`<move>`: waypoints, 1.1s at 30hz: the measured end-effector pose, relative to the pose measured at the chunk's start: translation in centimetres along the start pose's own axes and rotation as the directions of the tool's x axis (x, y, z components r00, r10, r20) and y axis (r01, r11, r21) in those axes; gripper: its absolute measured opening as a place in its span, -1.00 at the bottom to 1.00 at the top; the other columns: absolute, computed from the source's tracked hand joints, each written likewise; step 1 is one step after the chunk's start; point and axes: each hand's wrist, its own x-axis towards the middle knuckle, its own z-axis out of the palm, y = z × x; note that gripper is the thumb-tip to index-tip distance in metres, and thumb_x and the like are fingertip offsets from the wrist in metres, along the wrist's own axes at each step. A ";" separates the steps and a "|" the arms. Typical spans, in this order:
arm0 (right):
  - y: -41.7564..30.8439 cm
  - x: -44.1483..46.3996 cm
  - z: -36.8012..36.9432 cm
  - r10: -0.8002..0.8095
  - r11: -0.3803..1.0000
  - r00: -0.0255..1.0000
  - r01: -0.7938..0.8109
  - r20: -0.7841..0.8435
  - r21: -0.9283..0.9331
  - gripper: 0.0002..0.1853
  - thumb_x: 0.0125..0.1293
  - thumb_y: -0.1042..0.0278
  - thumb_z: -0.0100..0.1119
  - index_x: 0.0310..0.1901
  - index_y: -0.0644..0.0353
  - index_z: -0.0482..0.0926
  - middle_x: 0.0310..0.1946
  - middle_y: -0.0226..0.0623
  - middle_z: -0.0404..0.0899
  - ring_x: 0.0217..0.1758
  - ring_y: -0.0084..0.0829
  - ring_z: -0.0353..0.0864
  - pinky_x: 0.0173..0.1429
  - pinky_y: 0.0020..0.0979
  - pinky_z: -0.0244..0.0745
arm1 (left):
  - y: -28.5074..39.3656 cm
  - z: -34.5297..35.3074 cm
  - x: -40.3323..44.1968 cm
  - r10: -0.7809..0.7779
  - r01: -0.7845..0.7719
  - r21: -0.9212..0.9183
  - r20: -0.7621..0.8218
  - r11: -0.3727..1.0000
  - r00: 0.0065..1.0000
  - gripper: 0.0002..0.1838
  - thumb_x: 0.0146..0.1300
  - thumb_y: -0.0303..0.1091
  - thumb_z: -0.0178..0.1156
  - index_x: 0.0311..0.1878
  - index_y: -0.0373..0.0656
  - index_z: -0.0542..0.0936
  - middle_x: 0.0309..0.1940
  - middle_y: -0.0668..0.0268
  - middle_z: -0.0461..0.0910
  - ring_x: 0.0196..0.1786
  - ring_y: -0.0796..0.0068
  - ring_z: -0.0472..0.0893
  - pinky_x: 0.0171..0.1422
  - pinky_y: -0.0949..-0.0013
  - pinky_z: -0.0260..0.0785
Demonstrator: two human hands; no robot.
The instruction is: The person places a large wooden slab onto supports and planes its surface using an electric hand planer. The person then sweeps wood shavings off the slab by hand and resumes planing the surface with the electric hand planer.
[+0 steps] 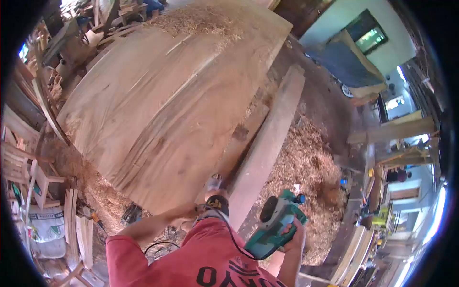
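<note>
My right hand (pixel 295 234) grips the handle of a green and grey power planer (pixel 275 227), which is tilted in the air at the lower right. My left hand (pixel 190 215) is bent in front of the red shirt, its fingers closed beside a black item with a yellow mark (pixel 217 203); what they hold is too small to make out. A dark cord (pixel 229 232) runs from near the left fingers down toward the planer. Ahead lies a large wooden slab (pixel 162 110) with shavings on its far end. A long narrow board (pixel 270 146) lies along its right side.
Wood shavings (pixel 306 167) are heaped on the floor to the right. Chairs, timber offcuts and a white sack (pixel 47 232) stand at the left. Stacked boards (pixel 351 256) lie at the lower right. A covered vehicle (pixel 344 62) is at the far right.
</note>
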 end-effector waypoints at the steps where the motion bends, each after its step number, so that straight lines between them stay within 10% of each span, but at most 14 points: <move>1: -0.8 1.8 1.1 0.017 0.999 0.999 -0.016 0.045 -0.034 -0.69 0.40 0.29 0.24 0.15 0.01 0.55 -0.50 -0.44 0.45 -0.53 -0.49 0.45 -0.42 -0.32 0.44 | 2.1 -0.6 0.8 -0.076 0.077 0.111 -0.020 0.991 0.997 -0.53 0.52 0.10 0.08 0.09 -0.11 0.69 -0.26 0.07 0.74 -0.18 0.12 0.73 -0.03 0.10 0.57; 10: -12.8 16.8 16.9 -0.033 0.901 0.953 0.159 0.301 -0.404 -0.57 0.32 0.41 0.31 0.21 0.14 0.49 -0.51 -0.37 0.49 -0.57 -0.43 0.49 -0.46 -0.31 0.43 | 12.3 -6.5 11.7 0.119 -0.189 -0.157 -0.375 0.969 0.920 -0.43 0.56 0.23 -0.12 0.32 0.08 0.59 0.11 -0.05 0.67 0.24 -0.11 0.59 0.41 0.02 0.36; 21: -22.7 23.7 37.1 0.099 0.687 0.738 0.435 0.667 -0.583 -0.71 0.30 0.29 0.41 -0.06 0.18 0.53 -0.49 -0.41 0.49 -0.57 -0.53 0.46 -0.45 -0.41 0.41 | 15.1 -10.3 16.4 -0.194 0.248 0.043 -0.500 0.968 0.844 -0.56 0.46 0.04 0.09 0.19 0.01 0.69 0.04 -0.05 0.70 0.14 -0.10 0.65 0.27 -0.06 0.46; 24: -21.6 28.0 43.5 0.233 0.633 0.588 0.513 0.775 -0.580 -0.70 0.29 0.26 0.44 -0.06 0.15 0.55 -0.45 -0.44 0.50 -0.54 -0.56 0.46 -0.45 -0.45 0.40 | 14.5 -8.0 18.2 -0.313 0.112 -0.364 -0.559 0.925 0.767 -0.60 0.40 -0.01 0.18 0.12 -0.03 0.72 -0.03 -0.05 0.72 0.07 -0.15 0.67 0.19 -0.06 0.50; 30: -16.5 33.9 57.7 0.489 0.635 0.228 0.569 0.842 -0.523 -0.61 0.23 0.27 0.47 0.02 0.16 0.57 -0.43 -0.53 0.50 -0.58 -0.66 0.39 -0.54 -0.48 0.29 | 18.9 -4.3 23.1 -0.630 0.200 -0.605 -0.675 0.771 0.384 -0.71 0.41 -0.15 0.16 -0.01 -0.09 0.73 -0.16 -0.11 0.72 -0.01 -0.15 0.70 0.03 -0.07 0.53; 33: -14.1 36.3 63.6 0.568 0.541 0.097 0.704 0.817 -0.460 -0.50 0.17 0.21 0.46 0.12 0.20 0.59 -0.16 -0.29 0.67 -0.22 -0.41 0.61 -0.13 -0.34 0.51 | 24.3 -1.0 27.9 -0.694 0.066 -0.703 -0.676 0.708 0.248 -0.69 0.45 -0.16 0.14 -0.02 -0.15 0.73 -0.21 -0.14 0.71 -0.04 -0.17 0.71 0.01 -0.04 0.52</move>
